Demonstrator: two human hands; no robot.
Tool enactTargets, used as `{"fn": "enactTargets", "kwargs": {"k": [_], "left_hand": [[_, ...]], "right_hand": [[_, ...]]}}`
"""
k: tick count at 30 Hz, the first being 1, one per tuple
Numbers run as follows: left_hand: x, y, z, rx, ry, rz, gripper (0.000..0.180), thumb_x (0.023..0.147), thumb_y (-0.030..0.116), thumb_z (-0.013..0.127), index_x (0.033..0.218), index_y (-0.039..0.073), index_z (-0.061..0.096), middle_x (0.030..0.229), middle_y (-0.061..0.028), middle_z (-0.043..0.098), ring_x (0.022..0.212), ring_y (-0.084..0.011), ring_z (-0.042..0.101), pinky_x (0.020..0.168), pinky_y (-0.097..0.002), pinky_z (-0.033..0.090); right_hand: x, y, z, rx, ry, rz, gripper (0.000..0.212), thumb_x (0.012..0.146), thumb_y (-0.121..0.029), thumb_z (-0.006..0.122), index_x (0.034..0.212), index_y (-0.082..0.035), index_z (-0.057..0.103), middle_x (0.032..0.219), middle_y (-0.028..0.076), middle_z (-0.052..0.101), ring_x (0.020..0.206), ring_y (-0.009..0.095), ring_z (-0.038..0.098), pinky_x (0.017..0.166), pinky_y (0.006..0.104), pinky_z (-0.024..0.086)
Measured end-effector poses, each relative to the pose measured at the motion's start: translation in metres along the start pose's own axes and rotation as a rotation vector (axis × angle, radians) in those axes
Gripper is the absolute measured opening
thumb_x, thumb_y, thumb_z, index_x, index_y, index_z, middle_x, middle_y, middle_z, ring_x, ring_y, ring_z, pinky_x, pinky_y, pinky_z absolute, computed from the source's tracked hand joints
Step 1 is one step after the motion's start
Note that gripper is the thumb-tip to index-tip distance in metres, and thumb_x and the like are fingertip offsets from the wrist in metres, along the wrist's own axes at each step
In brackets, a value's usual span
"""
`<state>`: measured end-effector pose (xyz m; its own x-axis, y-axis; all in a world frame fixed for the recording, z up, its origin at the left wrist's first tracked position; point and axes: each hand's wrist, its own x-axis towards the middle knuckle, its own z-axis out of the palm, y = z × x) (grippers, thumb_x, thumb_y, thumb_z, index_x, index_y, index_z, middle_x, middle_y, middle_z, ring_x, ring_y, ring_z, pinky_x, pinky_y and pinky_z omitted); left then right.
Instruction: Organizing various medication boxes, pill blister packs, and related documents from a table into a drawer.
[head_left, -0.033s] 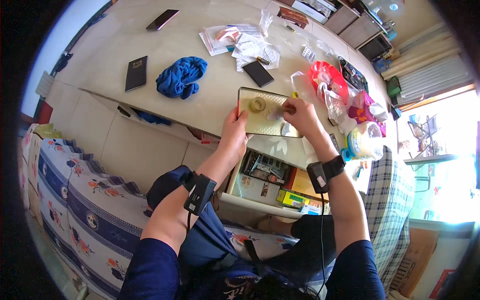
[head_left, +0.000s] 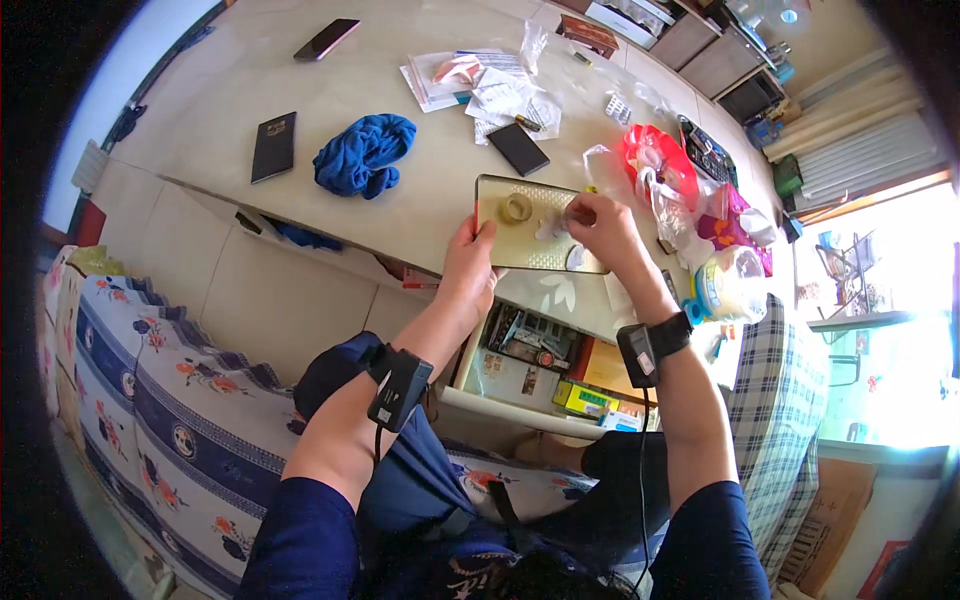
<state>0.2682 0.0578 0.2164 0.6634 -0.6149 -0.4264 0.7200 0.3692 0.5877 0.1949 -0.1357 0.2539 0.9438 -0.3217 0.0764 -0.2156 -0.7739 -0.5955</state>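
A shallow rectangular tin tray [head_left: 522, 245], gold inside with a dark rim, is tilted over the table's near edge. My left hand [head_left: 470, 258] is closed on its left end, thumb over the rim. Inside the tray are a yellowish roll of tape [head_left: 515, 209], a small translucent piece [head_left: 548, 228] and a round whitish piece [head_left: 577, 258] at the near right. Over the tray's right end, the fingers of my right hand [head_left: 606, 232] are pinched together. What they hold, if anything, I cannot make out.
An open drawer [head_left: 520, 405] with boxes juts out below the tabletop. Around the tray lie a blue cloth [head_left: 363, 155], a black wallet-like item [head_left: 518, 149], papers [head_left: 500, 92], a dark booklet [head_left: 273, 147] and a phone [head_left: 327, 39]. To the right are a red plastic bowl [head_left: 690, 180] and a plastic jar [head_left: 730, 283].
My right hand has shifted slightly within the tray's right end, and more of the round whitish piece shows. The left hand and tray look the same.
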Motion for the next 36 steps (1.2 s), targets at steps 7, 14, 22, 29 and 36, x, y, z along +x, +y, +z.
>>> {"fn": "enactTargets", "kwargs": {"k": [7, 14, 22, 29, 36], "left_hand": [[0.003, 0.007, -0.003, -0.118, 0.033, 0.018, 0.032, 0.098, 0.012, 0.046, 0.130, 0.009, 0.045, 0.125, -0.0059, 0.054, 0.113, -0.0211, 0.054, 0.099, -0.0452, 0.044], [0.005, 0.014, -0.005, -0.215, 0.020, 0.130, 0.034, 0.098, 0.013, 0.047, 0.131, 0.009, 0.043, 0.124, -0.0051, 0.053, 0.112, -0.0204, 0.055, 0.096, -0.0403, 0.046], [0.008, 0.024, -0.004, -0.118, 0.008, 0.175, 0.038, 0.097, 0.021, 0.050, 0.132, 0.009, 0.041, 0.123, -0.0064, 0.053, 0.106, -0.0193, 0.057, 0.093, -0.0367, 0.049], [0.010, 0.022, 0.010, -0.070, -0.088, 0.126, 0.042, 0.097, 0.029, 0.049, 0.133, 0.010, 0.040, 0.123, -0.0111, 0.051, 0.107, -0.0243, 0.055, 0.096, -0.0390, 0.046], [0.018, 0.011, 0.028, -0.040, -0.126, 0.008, 0.042, 0.095, 0.031, 0.053, 0.132, 0.013, 0.043, 0.118, -0.0085, 0.056, 0.102, -0.0178, 0.056, 0.088, -0.0338, 0.045]], "right_hand": [[0.019, -0.042, 0.009, -0.013, -0.061, -0.034, 0.030, 0.069, -0.015, 0.075, 0.094, -0.003, 0.063, 0.094, 0.016, 0.059, 0.087, 0.032, 0.059, 0.079, 0.0395, 0.048], [0.021, -0.052, 0.004, -0.399, 0.370, -0.364, 0.040, 0.071, -0.022, 0.076, 0.104, -0.006, 0.061, 0.101, 0.014, 0.058, 0.088, 0.032, 0.059, 0.078, 0.0413, 0.048], [0.016, 0.009, -0.007, 0.803, -0.034, 0.466, 0.018, 0.092, -0.017, 0.056, 0.099, -0.002, 0.057, 0.068, -0.002, 0.048, 0.054, 0.006, 0.048, 0.047, 0.0186, 0.036], [0.059, 0.077, -0.051, 0.778, 0.248, 0.430, 0.010, 0.092, -0.011, 0.051, 0.099, -0.004, 0.054, 0.074, 0.004, 0.061, 0.054, 0.012, 0.058, 0.048, 0.0222, 0.046], [0.147, 0.200, -0.129, -0.264, 0.605, 0.084, 0.016, 0.091, -0.010, 0.048, 0.100, 0.003, 0.050, 0.068, 0.011, 0.060, 0.050, 0.019, 0.062, 0.044, 0.0298, 0.049]]}}
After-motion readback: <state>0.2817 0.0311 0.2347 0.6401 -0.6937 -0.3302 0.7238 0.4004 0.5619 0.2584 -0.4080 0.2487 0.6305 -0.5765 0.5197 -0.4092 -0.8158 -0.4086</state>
